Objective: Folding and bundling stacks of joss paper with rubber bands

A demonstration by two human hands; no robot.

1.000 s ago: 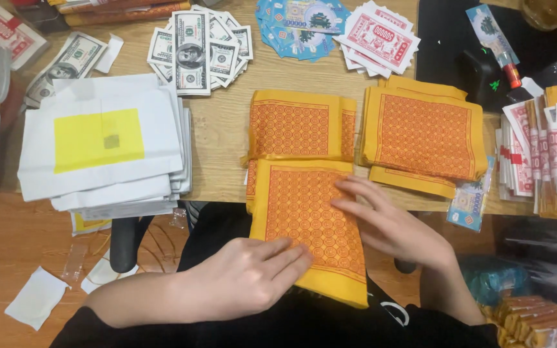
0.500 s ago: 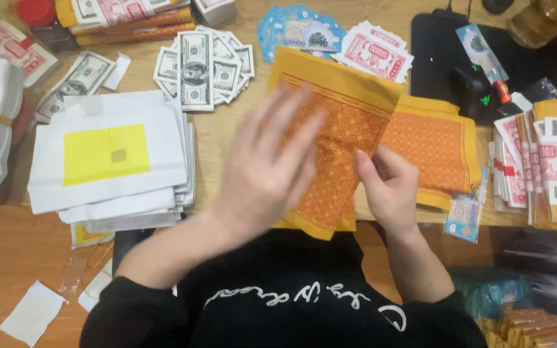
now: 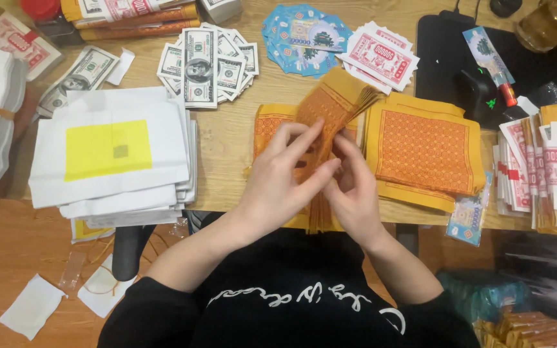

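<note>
Both of my hands hold a stack of orange-and-yellow patterned paper sheets (image 3: 330, 109) upright on its edge over the table's front edge. My left hand (image 3: 278, 177) grips the stack from the left, fingers spread across it. On the right side my right hand (image 3: 356, 187) presses against the same sheets. The top of the stack fans out towards the back. A flat pile of the same orange paper (image 3: 423, 148) lies just right of my hands, and another piece (image 3: 269, 125) lies behind the left hand.
A pile of white sheets with a yellow square (image 3: 107, 154) lies at left. Fanned banknotes (image 3: 204, 64), blue notes (image 3: 301, 38) and red-and-white notes (image 3: 381, 58) sit at the back. Bundled notes (image 3: 549, 167) stand at right, near a black mat (image 3: 459, 64) and a glass mug (image 3: 546, 22).
The orange stack lay flat under my hands a second ago. I lifted it, turned it, and now it stands on edge between both hands.
</note>
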